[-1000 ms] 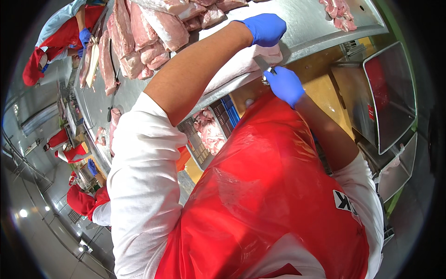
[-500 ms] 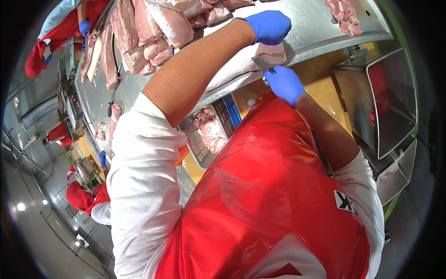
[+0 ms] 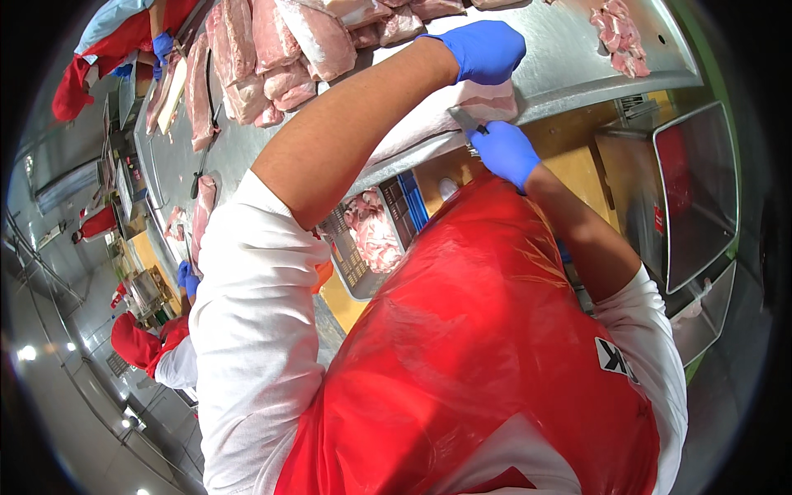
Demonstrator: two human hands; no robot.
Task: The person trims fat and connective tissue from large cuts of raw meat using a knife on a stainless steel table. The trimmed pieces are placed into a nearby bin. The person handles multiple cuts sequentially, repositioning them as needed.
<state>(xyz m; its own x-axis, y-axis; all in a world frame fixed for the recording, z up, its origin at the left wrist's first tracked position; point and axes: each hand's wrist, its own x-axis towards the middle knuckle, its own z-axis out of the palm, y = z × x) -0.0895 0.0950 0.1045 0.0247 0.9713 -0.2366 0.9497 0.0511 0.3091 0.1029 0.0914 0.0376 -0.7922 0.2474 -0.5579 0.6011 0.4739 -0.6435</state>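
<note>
My right hand (image 3: 505, 153), in a blue glove, is wrapped round the handle of a knife (image 3: 465, 120). Its short visible blade points up and left, over the near edge of a slab of pork (image 3: 429, 124) with a pale fatty side. The slab lies along the front edge of the steel table (image 3: 561, 62). My left hand (image 3: 485, 51), gloved in blue too, is curled down at the slab's far side. Its fingertips are hidden beneath it, and my left forearm crosses above the meat.
Several long pork pieces (image 3: 256, 49) are heaped at the far left of the table. Small trimmings (image 3: 619, 41) lie at the far right. Below the edge, a crate (image 3: 371, 235) holds more trimmings. A steel bin (image 3: 697, 194) stands right. Co-workers (image 3: 136, 342) work at left.
The view has shifted slightly. Both my hands keep nearly the same place at the slab, the knife still in the right one. A co-worker's gloved hands at left have moved a little.
</note>
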